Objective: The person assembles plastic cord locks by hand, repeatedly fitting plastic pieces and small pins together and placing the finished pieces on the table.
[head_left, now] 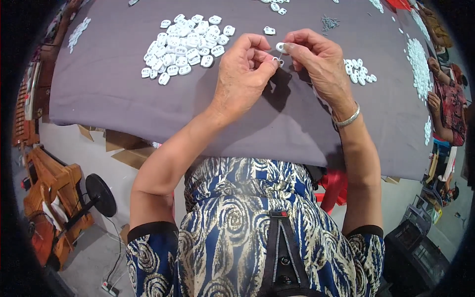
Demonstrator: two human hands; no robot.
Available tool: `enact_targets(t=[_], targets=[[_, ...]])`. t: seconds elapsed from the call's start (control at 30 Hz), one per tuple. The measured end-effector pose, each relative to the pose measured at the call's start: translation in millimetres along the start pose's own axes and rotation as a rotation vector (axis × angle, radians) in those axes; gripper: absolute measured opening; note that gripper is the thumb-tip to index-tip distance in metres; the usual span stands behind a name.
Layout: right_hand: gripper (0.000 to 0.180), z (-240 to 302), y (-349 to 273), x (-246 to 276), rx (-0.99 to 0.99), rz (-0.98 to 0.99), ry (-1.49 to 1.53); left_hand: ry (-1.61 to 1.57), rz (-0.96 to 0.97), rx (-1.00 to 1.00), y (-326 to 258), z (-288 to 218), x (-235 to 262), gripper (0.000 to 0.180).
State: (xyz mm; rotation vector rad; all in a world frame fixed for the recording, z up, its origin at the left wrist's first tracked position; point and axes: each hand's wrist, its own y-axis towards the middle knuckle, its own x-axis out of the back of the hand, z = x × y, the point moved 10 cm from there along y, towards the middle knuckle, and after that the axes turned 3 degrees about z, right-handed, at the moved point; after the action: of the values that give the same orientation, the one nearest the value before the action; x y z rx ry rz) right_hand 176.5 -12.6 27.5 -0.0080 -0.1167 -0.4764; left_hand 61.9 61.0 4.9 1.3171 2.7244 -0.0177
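Over the cloth-covered table my left hand (246,73) pinches a small white plastic cord-lock piece (278,62) between thumb and forefinger, mostly hidden by the fingertips. Close by, my right hand (320,64) grips a small white plastic piece with a round hole (281,47), held slightly above the first. A thin grey metal bit, apparently a spring, shows between the two pieces. Left of my hands lies a heap of white two-hole cord-lock pieces (185,43). Beyond my right wrist is a smaller group of white ring-like pieces (360,71).
A little pile of thin grey metal springs (329,23) lies past my right hand. One loose white piece (269,30) sits between. Along the right edge run long heaps of white pieces (419,67), with another person's hands (434,101) beside them. A grey-purple cloth (123,99) covers the table.
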Motion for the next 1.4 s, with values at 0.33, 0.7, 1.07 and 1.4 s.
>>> enact_targets(t=[0.33, 0.7, 1.07, 1.4], targets=[[0.01, 3.4, -1.2, -5.4, -0.018, 0.04, -0.038, -0.033, -0.001, -0.002, 0.0, 0.1, -0.4, 0.02], [0.007, 1.2, -2.1, -12.8, -0.002, 0.116, -0.065, -0.048, 0.023, 0.02, -1.9, 1.8, -3.3, 0.023], [0.017, 16.1, -1.5, -0.2, 0.135, 0.044, -0.176, -0.098, 0.026, 0.01, 1.2, -2.6, -1.2, 0.02], [0.033, 44.4, -13.8, -29.4, 0.449, 0.186, -0.71, -0.028, 0.022, 0.019, 1.0, -2.1, -1.7, 0.021]])
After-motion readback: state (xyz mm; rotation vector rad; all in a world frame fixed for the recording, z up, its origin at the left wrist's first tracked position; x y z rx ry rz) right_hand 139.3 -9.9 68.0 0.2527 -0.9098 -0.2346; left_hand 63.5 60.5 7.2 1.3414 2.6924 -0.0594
